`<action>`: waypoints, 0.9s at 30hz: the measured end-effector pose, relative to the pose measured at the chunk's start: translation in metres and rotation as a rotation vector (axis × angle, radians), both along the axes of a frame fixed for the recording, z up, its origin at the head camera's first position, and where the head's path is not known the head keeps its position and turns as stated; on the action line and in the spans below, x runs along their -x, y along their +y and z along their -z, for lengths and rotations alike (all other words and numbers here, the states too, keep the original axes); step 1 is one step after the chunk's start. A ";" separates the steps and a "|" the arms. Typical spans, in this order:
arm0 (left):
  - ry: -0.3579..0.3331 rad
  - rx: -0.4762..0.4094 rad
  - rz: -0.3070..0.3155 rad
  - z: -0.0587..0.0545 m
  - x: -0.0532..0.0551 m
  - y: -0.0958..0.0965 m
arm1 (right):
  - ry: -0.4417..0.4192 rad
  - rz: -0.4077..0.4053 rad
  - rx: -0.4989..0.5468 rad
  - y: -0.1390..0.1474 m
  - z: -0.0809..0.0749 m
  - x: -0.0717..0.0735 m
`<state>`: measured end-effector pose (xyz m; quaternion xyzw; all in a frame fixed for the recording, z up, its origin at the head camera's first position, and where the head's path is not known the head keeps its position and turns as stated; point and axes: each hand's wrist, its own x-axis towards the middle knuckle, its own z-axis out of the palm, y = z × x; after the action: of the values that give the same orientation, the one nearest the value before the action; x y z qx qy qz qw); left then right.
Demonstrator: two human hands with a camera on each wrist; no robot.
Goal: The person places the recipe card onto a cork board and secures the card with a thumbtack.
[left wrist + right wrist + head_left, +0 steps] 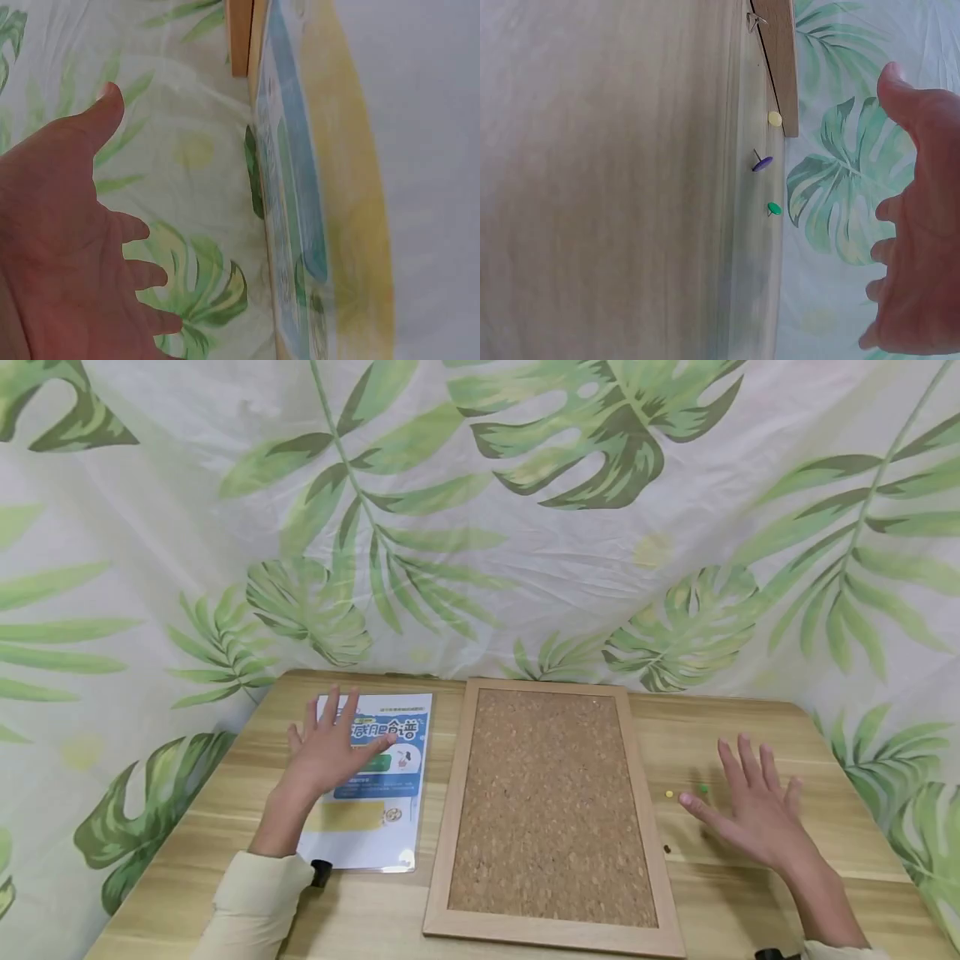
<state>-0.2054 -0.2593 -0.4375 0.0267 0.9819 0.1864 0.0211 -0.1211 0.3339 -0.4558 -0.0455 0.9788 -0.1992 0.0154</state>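
Left hand [325, 758] hovers spread, empty, over sheet [382, 792] near left edge of tabletop [712, 722]; right hand [763, 817], also spread, empty, by thumbtacks [763, 163] toward right edge

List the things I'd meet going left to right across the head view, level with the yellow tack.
Printed sheet → framed cork board → yellow tack → green tack → right hand.

cork brd [555, 810] looks rough, wd frame [551, 933] matt, sheet [375, 852] glossy.
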 end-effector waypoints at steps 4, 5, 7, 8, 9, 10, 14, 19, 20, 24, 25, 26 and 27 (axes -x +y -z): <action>-0.003 -0.058 0.006 -0.001 0.005 -0.019 | 0.015 -0.055 0.100 -0.001 0.002 0.004; -0.003 -0.074 0.010 -0.001 0.006 -0.024 | 0.019 -0.072 0.132 -0.002 0.001 0.005; -0.008 -0.117 0.014 -0.001 0.009 -0.033 | 0.021 -0.106 0.194 -0.003 0.001 0.009; -0.015 -0.140 0.014 -0.001 0.010 -0.037 | 0.024 -0.118 0.216 -0.003 0.000 0.010; -0.023 -0.164 0.013 -0.001 0.011 -0.041 | 0.024 -0.125 0.231 -0.004 -0.001 0.011; -0.031 -0.188 0.013 -0.001 0.012 -0.044 | 0.024 -0.134 0.243 -0.004 -0.001 0.013; -0.061 -0.260 0.004 0.000 0.015 -0.056 | 0.018 -0.154 0.231 -0.007 -0.007 0.018; -0.134 -0.338 -0.061 0.003 0.013 -0.075 | 0.003 -0.165 0.180 -0.009 -0.010 0.021; -0.154 -0.354 -0.082 0.004 0.012 -0.078 | 0.005 -0.169 0.179 -0.009 -0.009 0.022; -0.205 -0.434 -0.117 0.008 0.009 -0.088 | 0.007 -0.164 0.216 -0.005 -0.006 0.022; -0.215 -0.447 -0.124 0.009 0.008 -0.090 | 0.007 -0.162 0.229 -0.004 -0.006 0.022; -0.223 -0.460 -0.128 0.008 0.007 -0.092 | 0.007 -0.159 0.240 -0.003 -0.005 0.022; -0.229 -0.472 -0.129 0.008 0.006 -0.094 | 0.006 -0.152 0.252 -0.003 -0.005 0.023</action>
<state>-0.2116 -0.3530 -0.4458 -0.0531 0.9020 0.4132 0.1134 -0.1440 0.3311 -0.4510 -0.1218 0.9397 -0.3188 0.0215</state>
